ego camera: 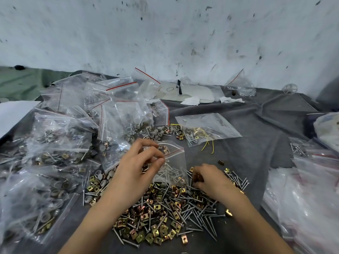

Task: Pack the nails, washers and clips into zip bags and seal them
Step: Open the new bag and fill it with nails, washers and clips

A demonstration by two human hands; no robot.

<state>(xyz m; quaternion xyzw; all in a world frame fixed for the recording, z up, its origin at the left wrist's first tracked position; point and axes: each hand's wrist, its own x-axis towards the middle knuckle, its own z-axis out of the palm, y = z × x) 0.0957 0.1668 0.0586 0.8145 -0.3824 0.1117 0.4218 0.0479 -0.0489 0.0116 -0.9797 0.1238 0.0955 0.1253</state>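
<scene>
**Left hand** [135, 165]: the grip pinches the mouth of 1 clear zip bag [173, 162] at its red seal line, thumb against fingertips. This lifts the near lip so the opening faces the other hand. The bag leans on the far edge of the loose pile and already holds some metal parts (count not legible). It is not yet sealed.

**Right hand** [211, 178]: the grip is curled round a small cluster of brass clips [197, 177] at the pile's right edge, just beside the bag's lower corner. Judgement: this keeps the carry from pile to mouth short, with 1 hand feeding while the other holds the bag open.

**Stock:** nails [200, 215] and clips lie mixed in 1 heap directly before the person. Grey washers [161, 132] lie in a band beyond the bag. Filled bags [62, 136] are heaped to the left. A stack of clear bags [308, 202] lies to the right, too blurred to tell its contents. Judgement: the 2 lots are kept to opposite sides so they do not mix.

**Surface:** a creased grey cloth [256, 125] covers the work area, and what lies beneath is hidden. Judgement: the cloth stops small parts rolling away.

**Room:** a white wall [165, 33], scuffed and speckled with dark marks, closes the far side. Green sheeting [22, 83] shows at far left.
</scene>
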